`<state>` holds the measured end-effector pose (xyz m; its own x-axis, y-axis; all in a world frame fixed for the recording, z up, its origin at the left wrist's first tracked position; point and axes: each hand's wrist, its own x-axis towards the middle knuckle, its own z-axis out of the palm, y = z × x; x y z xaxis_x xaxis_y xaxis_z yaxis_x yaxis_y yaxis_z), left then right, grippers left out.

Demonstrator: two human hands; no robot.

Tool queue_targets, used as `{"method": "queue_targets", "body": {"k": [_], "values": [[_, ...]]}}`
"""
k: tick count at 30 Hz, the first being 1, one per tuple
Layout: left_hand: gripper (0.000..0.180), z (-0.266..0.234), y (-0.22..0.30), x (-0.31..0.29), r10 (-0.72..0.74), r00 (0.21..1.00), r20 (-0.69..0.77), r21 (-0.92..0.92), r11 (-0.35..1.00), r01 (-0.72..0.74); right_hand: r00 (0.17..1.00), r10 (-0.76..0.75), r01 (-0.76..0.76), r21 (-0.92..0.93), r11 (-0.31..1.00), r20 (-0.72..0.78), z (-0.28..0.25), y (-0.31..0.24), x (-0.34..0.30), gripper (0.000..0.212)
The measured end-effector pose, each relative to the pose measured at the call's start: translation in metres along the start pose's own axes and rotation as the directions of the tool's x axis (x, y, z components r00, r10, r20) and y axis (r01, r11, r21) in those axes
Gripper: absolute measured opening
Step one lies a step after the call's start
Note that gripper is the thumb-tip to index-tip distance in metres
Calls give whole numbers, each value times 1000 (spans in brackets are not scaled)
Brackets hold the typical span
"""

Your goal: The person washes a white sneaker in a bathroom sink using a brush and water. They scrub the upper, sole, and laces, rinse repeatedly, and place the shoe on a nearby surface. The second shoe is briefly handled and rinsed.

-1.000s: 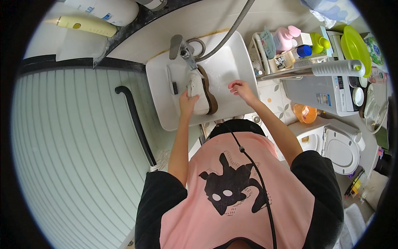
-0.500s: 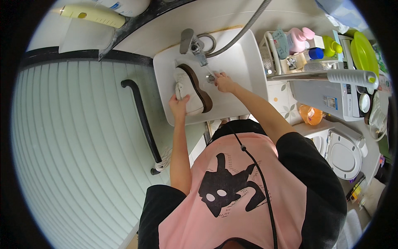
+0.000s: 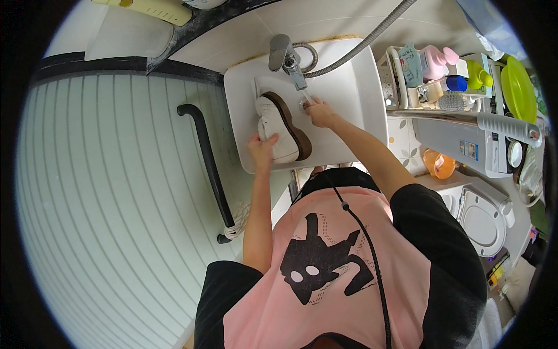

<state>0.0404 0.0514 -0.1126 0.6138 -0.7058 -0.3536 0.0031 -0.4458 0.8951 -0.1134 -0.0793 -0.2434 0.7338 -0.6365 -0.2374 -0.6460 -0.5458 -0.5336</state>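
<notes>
A white shoe with a thick brown sole [image 3: 281, 129] lies on its side in the left half of the white washbasin [image 3: 354, 135]. My left hand [image 3: 263, 149] grips its upper at the near left, with the thumb on top. Over the drain, my right hand [image 3: 319, 112] is closed, fingers bent together under the faucet [image 3: 289, 60]. A thin stream of water runs from the spout onto its fingertips. Whatever those fingers hold, if anything, is too small to make out. A grey shower hose [image 3: 372, 38] crosses the basin's far rim.
Right of the basin, a white rack [image 3: 397, 78] carries a pink pump bottle [image 3: 433, 63] and other toiletries. A grey-handled pole [image 3: 500, 125] juts past it. On the left stands a ribbed glass panel [image 3: 116, 192] with a black handle [image 3: 203, 166]. A toilet [image 3: 481, 225] is at the right.
The whole view has shifted, so the basin sits slightly further right and the faucet shows lower. My left hand still grips the shoe; my right hand stays under the water.
</notes>
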Motion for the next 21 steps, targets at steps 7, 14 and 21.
{"method": "queue_targets", "body": {"k": [7, 14, 21], "values": [[30, 23, 12, 10, 42, 970, 241, 192, 977, -90, 818, 375, 3, 654, 757, -437, -53, 4, -19, 27], [29, 55, 42, 40, 71, 733, 677, 515, 666, -540, 765, 443, 26, 710, 704, -467, -91, 16, -68, 28], [26, 105, 33, 64, 229, 576, 785, 505, 302, -808, 848, 467, -131, 754, 643, -252, -76, 19, -109, 20]]}}
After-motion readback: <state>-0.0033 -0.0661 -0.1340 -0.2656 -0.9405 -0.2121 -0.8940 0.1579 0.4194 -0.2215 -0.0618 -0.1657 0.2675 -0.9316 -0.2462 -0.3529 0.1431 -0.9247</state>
